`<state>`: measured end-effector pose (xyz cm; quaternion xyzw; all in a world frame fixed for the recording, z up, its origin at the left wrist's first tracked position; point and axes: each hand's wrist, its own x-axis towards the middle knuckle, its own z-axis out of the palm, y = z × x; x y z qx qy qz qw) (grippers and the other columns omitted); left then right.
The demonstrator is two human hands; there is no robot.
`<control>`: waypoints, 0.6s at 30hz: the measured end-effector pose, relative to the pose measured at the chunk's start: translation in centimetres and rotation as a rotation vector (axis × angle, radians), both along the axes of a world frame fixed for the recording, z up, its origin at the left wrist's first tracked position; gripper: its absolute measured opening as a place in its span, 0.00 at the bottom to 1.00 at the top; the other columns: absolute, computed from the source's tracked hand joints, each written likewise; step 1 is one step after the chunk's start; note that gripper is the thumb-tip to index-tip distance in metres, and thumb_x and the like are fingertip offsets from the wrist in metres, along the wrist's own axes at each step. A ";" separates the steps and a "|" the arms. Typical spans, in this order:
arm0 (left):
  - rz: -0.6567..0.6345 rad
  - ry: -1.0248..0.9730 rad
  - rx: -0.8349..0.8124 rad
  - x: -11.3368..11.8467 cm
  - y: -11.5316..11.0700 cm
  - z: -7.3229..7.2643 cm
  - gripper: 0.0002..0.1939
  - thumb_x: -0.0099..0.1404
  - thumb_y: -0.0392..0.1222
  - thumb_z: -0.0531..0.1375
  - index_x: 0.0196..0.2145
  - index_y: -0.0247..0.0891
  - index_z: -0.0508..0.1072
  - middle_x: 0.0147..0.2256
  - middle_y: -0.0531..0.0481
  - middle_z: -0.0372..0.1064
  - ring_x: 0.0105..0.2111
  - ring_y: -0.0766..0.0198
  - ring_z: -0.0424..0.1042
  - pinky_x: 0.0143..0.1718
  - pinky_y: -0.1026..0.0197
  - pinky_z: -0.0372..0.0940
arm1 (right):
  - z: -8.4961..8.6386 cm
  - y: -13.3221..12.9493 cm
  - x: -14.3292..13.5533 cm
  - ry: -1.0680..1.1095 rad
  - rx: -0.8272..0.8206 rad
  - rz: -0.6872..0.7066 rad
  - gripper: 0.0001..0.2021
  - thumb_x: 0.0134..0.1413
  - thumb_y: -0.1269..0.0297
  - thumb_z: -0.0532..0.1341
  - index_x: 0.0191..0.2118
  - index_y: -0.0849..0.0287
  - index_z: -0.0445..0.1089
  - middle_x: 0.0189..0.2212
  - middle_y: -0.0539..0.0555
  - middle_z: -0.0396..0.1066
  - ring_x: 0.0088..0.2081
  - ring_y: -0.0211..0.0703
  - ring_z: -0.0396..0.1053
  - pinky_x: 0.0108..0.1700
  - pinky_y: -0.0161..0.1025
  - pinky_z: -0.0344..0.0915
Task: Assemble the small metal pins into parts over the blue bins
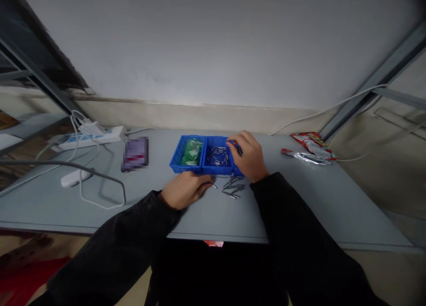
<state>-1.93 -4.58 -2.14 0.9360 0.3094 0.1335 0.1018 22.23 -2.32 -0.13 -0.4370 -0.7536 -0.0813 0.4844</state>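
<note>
My left hand (186, 188) rests at the front of the blue bins, its thumb and forefinger closed on a thin metal pin (214, 186) whose tip sticks out. My right hand (249, 155) is over the right side of the bins, fingers curled together; whatever they hold is hidden. The left blue bin (176, 163) has a green lining and several pale, slim pieces (195, 147). Beside it, the middle blue bin (216, 169) contains several metal pins (218, 153). More blue plastic shows under my right hand, mostly covered. Several loose metal pieces (234, 188) lie on the table between my hands.
On the grey table (206, 219), a white power strip (96, 136) with cables lies at the left, near a white device (75, 178) and a blurred purple packet (135, 154). At the right is a torn red and silver wrapper (313, 148). A wall (213, 53) stands behind.
</note>
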 end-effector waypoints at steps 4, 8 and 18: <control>-0.031 0.005 0.069 -0.1 -0.2 -0.2 0.13 0.76 0.44 0.53 0.43 0.37 0.77 0.29 0.47 0.74 0.27 0.62 0.75 0.31 0.61 0.68 | 0.1 -0.1 -0.1 -0.001 0.018 0.013 0.08 0.68 0.66 0.55 0.40 0.57 0.72 0.37 0.54 0.70 0.41 0.44 0.69 0.47 0.44 0.66; -0.081 -0.027 0.170 -0.2 -0.6 0.3 0.13 0.77 0.45 0.52 0.44 0.36 0.73 0.28 0.49 0.74 0.26 0.62 0.75 0.28 0.61 0.66 | 0.2 -0.3 -0.3 0.004 0.030 0.022 0.08 0.68 0.65 0.55 0.41 0.57 0.71 0.36 0.54 0.71 0.40 0.44 0.69 0.46 0.44 0.66; -0.022 -0.117 0.406 2.3 3.0 6.6 0.15 0.78 0.48 0.50 0.44 0.38 0.72 0.27 0.52 0.74 0.23 0.66 0.72 0.26 0.64 0.60 | 0.7 -1.4 0.2 0.068 0.029 0.185 0.12 0.70 0.60 0.51 0.41 0.57 0.70 0.34 0.54 0.73 0.37 0.43 0.71 0.43 0.42 0.65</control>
